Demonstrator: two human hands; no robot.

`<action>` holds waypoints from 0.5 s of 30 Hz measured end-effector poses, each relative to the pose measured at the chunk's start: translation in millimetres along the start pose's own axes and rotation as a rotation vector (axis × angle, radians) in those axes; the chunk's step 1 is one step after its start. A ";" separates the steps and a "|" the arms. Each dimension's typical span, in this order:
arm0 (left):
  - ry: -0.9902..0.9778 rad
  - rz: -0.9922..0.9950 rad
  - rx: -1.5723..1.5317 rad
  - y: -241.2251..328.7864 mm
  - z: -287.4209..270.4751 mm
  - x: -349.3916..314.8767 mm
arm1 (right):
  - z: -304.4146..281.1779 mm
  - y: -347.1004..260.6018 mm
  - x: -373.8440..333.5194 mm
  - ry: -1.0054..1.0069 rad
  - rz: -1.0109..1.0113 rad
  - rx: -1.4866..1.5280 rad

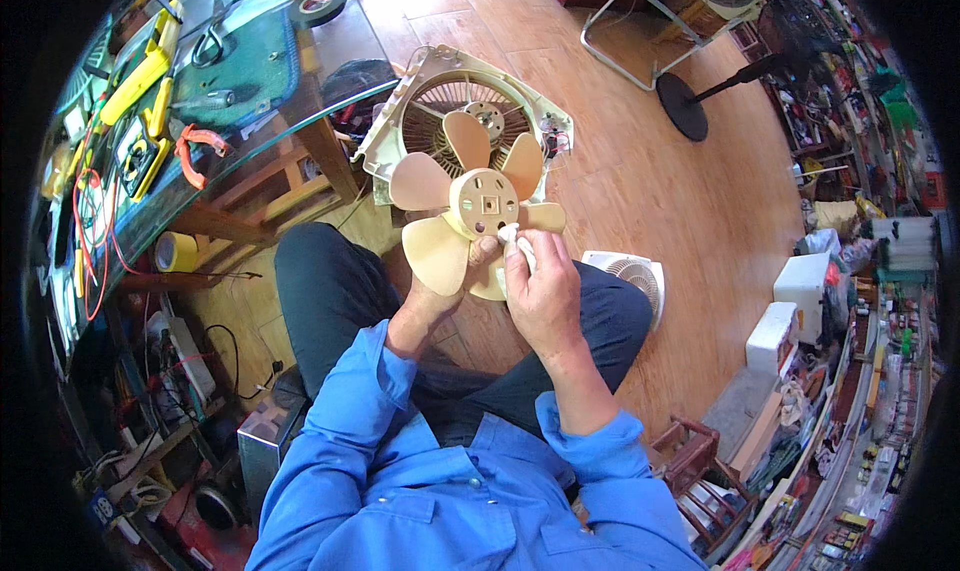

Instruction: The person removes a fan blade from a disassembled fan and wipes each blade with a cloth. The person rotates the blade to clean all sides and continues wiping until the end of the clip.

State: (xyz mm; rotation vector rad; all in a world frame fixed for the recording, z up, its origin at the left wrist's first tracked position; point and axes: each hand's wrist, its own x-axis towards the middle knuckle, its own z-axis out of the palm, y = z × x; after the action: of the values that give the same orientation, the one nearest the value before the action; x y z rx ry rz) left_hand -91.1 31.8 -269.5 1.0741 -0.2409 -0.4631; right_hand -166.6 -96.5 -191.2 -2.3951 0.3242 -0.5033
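Observation:
A cream plastic fan blade (484, 189) with several paddles and a square-holed hub is held up over my lap, hub facing me. My left hand (436, 297) grips it from below, its thumb on the lower rim of the hub; the other fingers are hidden behind the paddles. In my right hand (545, 289), a small white cloth or tissue (511, 235) is pinched and pressed against the lower right edge of the hub. Just beyond the blade stands the square fan housing (548, 121), with a round grille and the motor mount in its middle.
At left, a glass-topped workbench (250, 146) carries red-handled pliers (200, 151), a yellow multimeter (143, 166) and black tape (318, 7). A white fan grille (640, 276) lies by my right knee. A black stand (683, 108) stands farther off; cluttered shelves (870, 361) line the right.

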 end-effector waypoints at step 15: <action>0.054 0.020 -0.328 -2.5 -8.4 10.9 | -37.1 -13.8 -2.8 0.192 0.094 0.174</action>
State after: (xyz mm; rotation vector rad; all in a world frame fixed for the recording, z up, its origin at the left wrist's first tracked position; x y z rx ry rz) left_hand -78.7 32.2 -276.0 0.7619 -0.1226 -0.4379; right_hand -183.8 -105.8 -156.7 -2.1573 0.4558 -0.6909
